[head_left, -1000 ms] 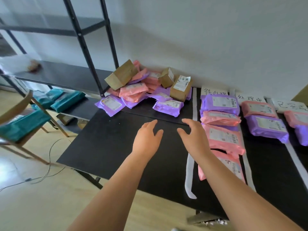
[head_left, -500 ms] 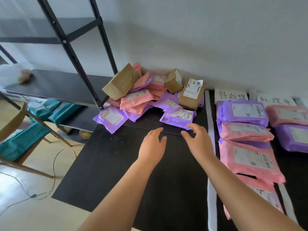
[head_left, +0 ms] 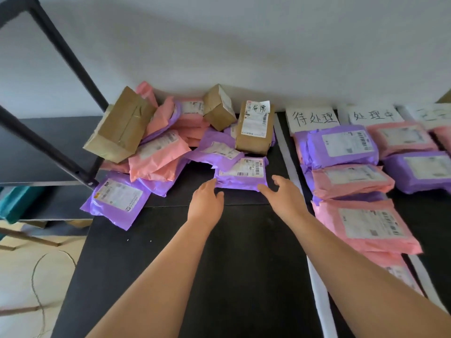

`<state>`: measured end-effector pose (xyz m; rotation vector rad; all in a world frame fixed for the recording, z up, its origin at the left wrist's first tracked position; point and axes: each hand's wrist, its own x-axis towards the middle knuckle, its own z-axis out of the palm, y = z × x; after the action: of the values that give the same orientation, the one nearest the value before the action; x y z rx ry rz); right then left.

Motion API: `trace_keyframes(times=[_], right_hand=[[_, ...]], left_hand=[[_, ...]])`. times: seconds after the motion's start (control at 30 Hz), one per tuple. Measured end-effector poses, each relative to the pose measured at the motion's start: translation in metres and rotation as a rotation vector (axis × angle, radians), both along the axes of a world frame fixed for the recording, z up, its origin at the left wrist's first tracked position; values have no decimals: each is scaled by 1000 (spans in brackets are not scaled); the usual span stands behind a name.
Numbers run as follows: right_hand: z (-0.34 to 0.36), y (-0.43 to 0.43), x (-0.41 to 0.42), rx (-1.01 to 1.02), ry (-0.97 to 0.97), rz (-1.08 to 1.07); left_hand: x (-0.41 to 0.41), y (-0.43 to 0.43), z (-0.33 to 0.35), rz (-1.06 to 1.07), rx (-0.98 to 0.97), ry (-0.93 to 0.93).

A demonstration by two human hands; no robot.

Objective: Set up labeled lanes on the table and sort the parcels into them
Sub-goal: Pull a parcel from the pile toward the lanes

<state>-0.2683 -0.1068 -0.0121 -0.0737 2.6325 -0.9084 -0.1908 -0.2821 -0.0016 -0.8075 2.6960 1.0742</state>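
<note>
Purple and soft-sided, the nearest mailer [head_left: 240, 173] lies label-up on the black tabletop [head_left: 219, 276] at the front of the unsorted pile [head_left: 156, 152], straight ahead of both hands and framed between them. Its long axis runs left to right, roughly parallel to the tabletop's near side, so its long near edge faces the person. The left hand [head_left: 206, 203] reaches the near-left corner, its fingers [head_left: 211, 184] loosely spread and just meeting the plastic. The right hand [head_left: 285, 196] sits at the near-right corner, thumb by the edge and the other fingers wide, arched past the short right side. Neither hand holds anything yet. Both are about equally near, which suits a 2-handed lift from the 2 short ends. Another purple bag [head_left: 217, 148] lies against the mailer's far edge and a cardboard box [head_left: 253, 132] stands just beyond, so drawing it toward the person looks the freer way out. To the right, a white tape strip [head_left: 289, 167] bounds the nearest lane, headed by a handwritten sign [head_left: 313, 118] and already stacked with purple and pink parcels [head_left: 351, 181]. Bare tabletop lies open in front of the pile, while room inside that lane looks tight.
</note>
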Motion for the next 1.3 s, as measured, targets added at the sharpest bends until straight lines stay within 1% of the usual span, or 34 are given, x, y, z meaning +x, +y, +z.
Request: trace_keyframes(times=[0.1, 0.17, 0.23, 0.3, 0.4, 0.53, 0.7, 0.9, 1.07, 1.2, 1.3], right_hand=[[-10, -10, -16, 71, -59, -21], [-15, -15, -21, 151, -82, -9], [-16, -21, -25, 208, -103, -1], [-18, -27, -28, 215, -124, -10], [-26, -33, -35, 167, -145, -54], [-28, -35, -38, 131, -136, -146], [-23, -29, -31, 117, -68, -194], [-4, -14, -14, 62, 52, -214], [19, 0, 7, -6, 150, -245], [49, 10, 30, -40, 274, -222], [70, 16, 43, -59, 416, -194]], left_hand=[[-26, -14, -9, -29, 11, -32], [-38, -20, -15, -74, 14, -106], [-47, -24, -21, -76, 54, -155], [-53, -26, -28, -51, 111, -184], [-56, -25, -33, -12, 188, -192], [-50, -21, -32, 24, 221, -180], [-35, -16, -30, 25, 208, -177], [-14, -3, -23, 123, 255, -133], [12, 9, -3, 199, 211, -91], [30, 15, 20, 210, 218, -29], [36, 17, 43, 197, 125, 99]])
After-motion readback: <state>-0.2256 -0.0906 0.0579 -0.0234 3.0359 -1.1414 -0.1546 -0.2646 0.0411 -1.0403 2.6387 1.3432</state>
